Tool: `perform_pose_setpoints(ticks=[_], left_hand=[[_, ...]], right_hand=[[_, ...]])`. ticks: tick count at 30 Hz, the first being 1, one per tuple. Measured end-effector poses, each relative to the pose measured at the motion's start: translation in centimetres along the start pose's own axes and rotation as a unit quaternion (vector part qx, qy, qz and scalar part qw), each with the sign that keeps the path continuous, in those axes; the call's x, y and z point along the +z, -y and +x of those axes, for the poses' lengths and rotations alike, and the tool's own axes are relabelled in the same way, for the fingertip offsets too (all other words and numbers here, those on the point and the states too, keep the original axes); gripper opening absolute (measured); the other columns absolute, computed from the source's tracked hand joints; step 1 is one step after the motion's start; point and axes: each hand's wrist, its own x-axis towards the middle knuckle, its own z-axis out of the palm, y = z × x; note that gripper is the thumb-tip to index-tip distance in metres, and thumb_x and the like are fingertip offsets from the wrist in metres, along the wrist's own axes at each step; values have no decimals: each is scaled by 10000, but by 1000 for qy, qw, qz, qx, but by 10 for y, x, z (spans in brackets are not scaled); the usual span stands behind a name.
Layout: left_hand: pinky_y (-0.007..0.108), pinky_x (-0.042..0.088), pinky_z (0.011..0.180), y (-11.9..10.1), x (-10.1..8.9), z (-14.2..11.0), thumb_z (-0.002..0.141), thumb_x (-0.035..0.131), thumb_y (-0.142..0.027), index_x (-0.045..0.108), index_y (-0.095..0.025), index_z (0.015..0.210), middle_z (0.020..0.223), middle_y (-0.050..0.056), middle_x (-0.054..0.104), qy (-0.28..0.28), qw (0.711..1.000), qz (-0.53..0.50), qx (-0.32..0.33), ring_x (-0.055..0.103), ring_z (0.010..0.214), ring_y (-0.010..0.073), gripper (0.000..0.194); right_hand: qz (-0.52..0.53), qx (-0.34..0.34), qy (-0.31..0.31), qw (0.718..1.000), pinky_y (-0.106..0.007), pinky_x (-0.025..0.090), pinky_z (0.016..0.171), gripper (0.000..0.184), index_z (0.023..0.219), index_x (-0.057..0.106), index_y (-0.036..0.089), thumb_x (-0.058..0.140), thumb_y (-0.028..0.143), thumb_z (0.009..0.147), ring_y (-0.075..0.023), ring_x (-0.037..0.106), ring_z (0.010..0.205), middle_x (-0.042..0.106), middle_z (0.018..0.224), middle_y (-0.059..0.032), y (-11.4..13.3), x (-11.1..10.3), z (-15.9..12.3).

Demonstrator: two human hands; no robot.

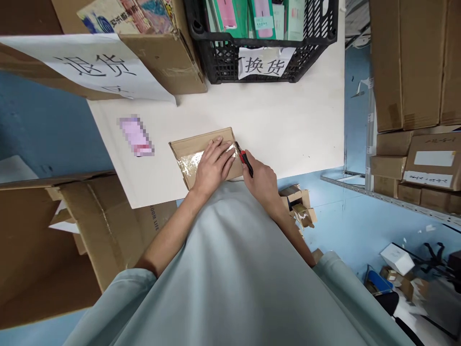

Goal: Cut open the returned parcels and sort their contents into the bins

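Note:
A flat brown cardboard box with shiny clear tape across it lies on the white table close to my body. My left hand rests on top of the box, its fingers stretched out flat over the tape. In my right hand is a red and black box cutter, gripped with the fingers wrapped round it. Its tip is at the right edge of the box, where the tape ends. Whether the blade is in the cardboard, I cannot tell.
On the white table, a blurred-out pink item lies to the left. A black crate of green and pink packages and a labelled carton stand at the back. A large open carton is at left; shelved boxes are at right.

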Motion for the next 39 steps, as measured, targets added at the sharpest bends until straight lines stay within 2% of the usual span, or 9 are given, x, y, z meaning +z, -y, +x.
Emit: perform_pose_setpoints(ticks=[7,15,18,25,29,31,34,36,39], left_hand=[[669,352,1418,0,1,-3,1208,485,-445,725,-253,1463,1564,117,727,-1,1000,11,26,516,1658,336,400],[675,320,1432,-1,1,-6,1223,430,-466,707,-246,1490,1628,111,689,-2,1000,-16,21,478,1685,338,444],[670,343,1424,2,4,-6,1227,402,-500,701,-242,1501,1603,110,709,-14,999,-27,16,488,1679,337,481],[693,307,1431,7,14,-9,1216,435,-478,664,-260,1554,1648,128,672,-8,998,-49,28,432,1713,341,462],[705,309,1425,12,6,-17,1220,436,-436,658,-268,1569,1653,120,671,-25,998,-34,53,428,1716,338,446],[706,313,1422,18,-5,-24,1219,442,-440,641,-265,1599,1660,128,665,-42,997,-26,54,434,1712,342,463],[711,317,1414,32,-28,-42,1203,494,-493,602,-272,1655,1670,139,655,-61,997,-15,49,439,1707,359,515],[707,326,1409,43,-44,-59,1189,522,-527,583,-285,1679,1678,140,649,-66,997,-3,44,437,1707,366,550],[681,358,1400,56,-65,-85,1192,498,-544,572,-290,1692,1682,138,646,-74,996,26,29,443,1704,356,566]], right_hand=[[-67,38,25,997,-438,615,970,629,1824,337,230,338,276,1196,-328,803,1109,813,1346,-168,16,1,-6],[-152,82,26,985,-385,651,885,687,1861,203,183,374,217,1196,-303,842,1059,817,1217,-225,62,-1,-6],[-169,93,27,981,-369,655,872,670,1845,248,148,386,194,1191,-300,852,1060,825,1196,-240,65,2,-11],[-191,142,58,970,-353,645,847,633,1763,436,94,367,72,1134,-300,865,1065,845,1135,-239,50,21,-46],[-158,128,46,978,-375,626,839,575,1751,457,150,397,221,1184,-323,861,1000,862,1068,-191,47,9,-65],[-107,118,3,987,-392,618,856,562,1742,462,188,407,333,1202,-333,852,965,871,1051,-159,38,2,-66],[10,95,-94,991,-413,614,891,482,1566,611,204,393,426,1198,-337,836,966,876,1090,-137,6,7,-44],[107,67,-98,987,-395,618,902,393,1343,688,222,398,438,1189,-289,829,914,878,1105,-110,-21,22,-13],[240,52,-75,966,-353,631,865,309,1214,652,225,413,417,1173,-217,819,840,862,1236,-111,-52,56,43]])
